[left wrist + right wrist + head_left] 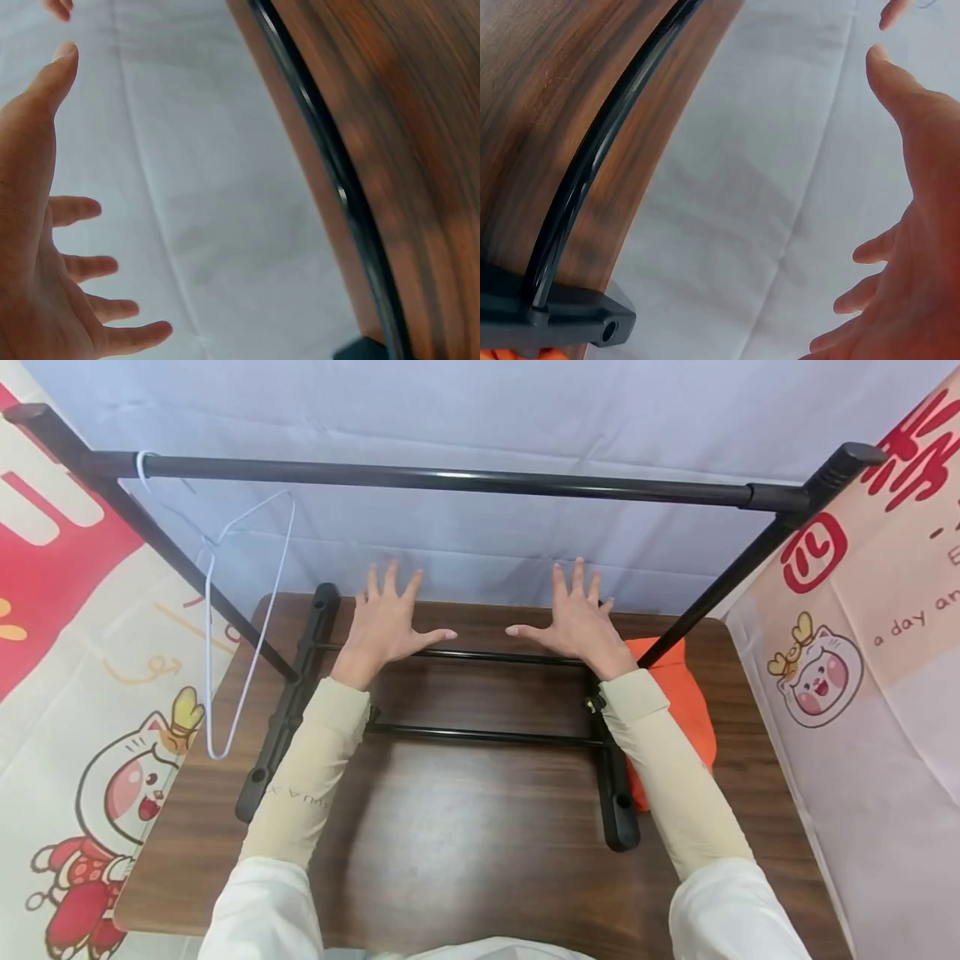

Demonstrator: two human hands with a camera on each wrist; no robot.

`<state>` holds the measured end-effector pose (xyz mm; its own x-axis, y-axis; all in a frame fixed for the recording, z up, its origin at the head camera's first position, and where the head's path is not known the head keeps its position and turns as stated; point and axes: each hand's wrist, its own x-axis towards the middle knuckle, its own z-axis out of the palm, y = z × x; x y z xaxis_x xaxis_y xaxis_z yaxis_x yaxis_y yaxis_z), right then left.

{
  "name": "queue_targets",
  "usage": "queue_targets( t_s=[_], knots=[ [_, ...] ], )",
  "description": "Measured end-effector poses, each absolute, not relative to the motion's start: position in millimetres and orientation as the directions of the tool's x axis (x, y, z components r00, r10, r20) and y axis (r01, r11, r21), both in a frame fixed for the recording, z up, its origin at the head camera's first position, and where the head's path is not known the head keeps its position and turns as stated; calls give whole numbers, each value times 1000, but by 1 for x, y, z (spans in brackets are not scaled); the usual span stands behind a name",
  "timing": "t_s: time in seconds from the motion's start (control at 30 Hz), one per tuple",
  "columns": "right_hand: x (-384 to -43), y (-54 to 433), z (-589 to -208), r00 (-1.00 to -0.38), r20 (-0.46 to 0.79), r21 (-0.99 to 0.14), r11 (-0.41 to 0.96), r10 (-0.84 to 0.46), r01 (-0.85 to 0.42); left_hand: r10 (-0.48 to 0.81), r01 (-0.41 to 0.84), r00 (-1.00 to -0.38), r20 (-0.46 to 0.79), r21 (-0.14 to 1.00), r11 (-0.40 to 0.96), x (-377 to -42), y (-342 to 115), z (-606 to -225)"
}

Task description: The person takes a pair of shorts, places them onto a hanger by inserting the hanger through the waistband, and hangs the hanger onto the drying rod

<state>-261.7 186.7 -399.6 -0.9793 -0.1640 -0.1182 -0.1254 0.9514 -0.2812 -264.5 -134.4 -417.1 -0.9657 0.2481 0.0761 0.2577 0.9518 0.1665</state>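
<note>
Both of my hands are held out with spread fingers and grip nothing. In the head view my left hand (384,625) is over the back left of the table, and my right hand (581,622) mirrors it at the back right, thumbs pointing toward each other. A black clothes rack (450,477) stands around my arms, its top bar spanning the view. On the bar's left end hangs a white hanger (208,652). Something orange, cloth-like (678,693), lies on the table beside the rack's right foot, partly hidden by my right sleeve.
The rack's left foot (288,710) and right foot (618,802) rest on the brown wooden table (450,843), joined by two low crossbars (487,735). A pale cloth backdrop (480,543) rises behind the table, with printed sheets at both sides.
</note>
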Motion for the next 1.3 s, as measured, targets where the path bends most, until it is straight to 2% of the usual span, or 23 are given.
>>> queue_targets(
  t_s=[0.17, 0.4, 0.67, 0.87, 1.17, 1.3],
  knots=[
    [-249, 193, -388, -984, -82, -313, 941, -161, -128, 273, 296, -953, 134, 215, 931, -255, -125, -408],
    [-230, 200, -376, -985, -22, -340, 928, -171, -153, 296, 333, -936, 193, 201, 921, -242, -117, -401],
    [-196, 211, -372, -965, -11, -422, 876, -263, -234, 348, 396, -899, 265, 155, 905, -216, -108, -396],
    [-172, 219, -368, -950, -19, -439, 856, -312, -273, 383, 452, -866, 320, 179, 874, -199, -103, -399],
    [-137, 242, -360, -922, -107, -444, 848, -372, -291, 429, 481, -876, 221, 319, 816, -182, -74, -418],
    [-126, 254, -362, -918, -142, -428, 860, -369, -279, 449, 426, -890, 83, 505, 751, -178, -55, -430]
  ],
)
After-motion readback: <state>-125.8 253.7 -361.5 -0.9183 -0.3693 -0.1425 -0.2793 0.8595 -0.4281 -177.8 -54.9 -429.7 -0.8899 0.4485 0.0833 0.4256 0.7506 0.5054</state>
